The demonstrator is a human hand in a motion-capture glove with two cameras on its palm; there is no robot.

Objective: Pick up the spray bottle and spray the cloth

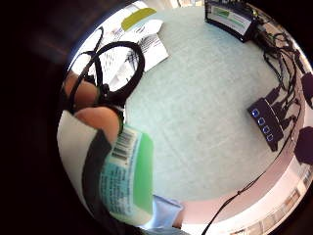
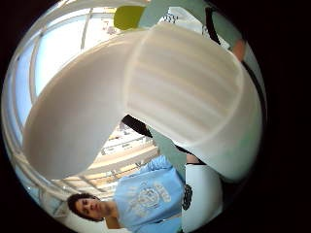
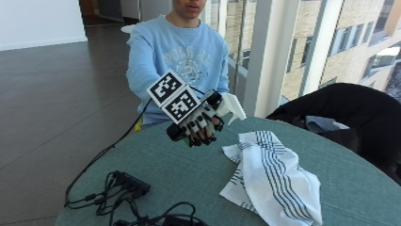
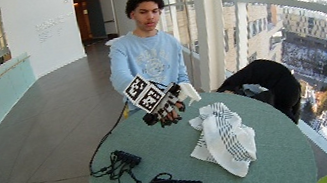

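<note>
The gloved right hand (image 3: 199, 123) holds the spray bottle (image 3: 229, 106) lifted above the round table (image 3: 188, 174), fingers curled round its body. The white nozzle points away from the person toward the striped cloth (image 3: 270, 181), which lies crumpled on the table below and just beyond the hand. The bottle seems roughly upright, though the glove hides most of it, so aim needs a downward tilt toward the cloth.

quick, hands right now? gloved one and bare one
Right hand: fingers curled round the spray bottle, held above the table.
Bare hand: not in view, cannot tell.
</note>
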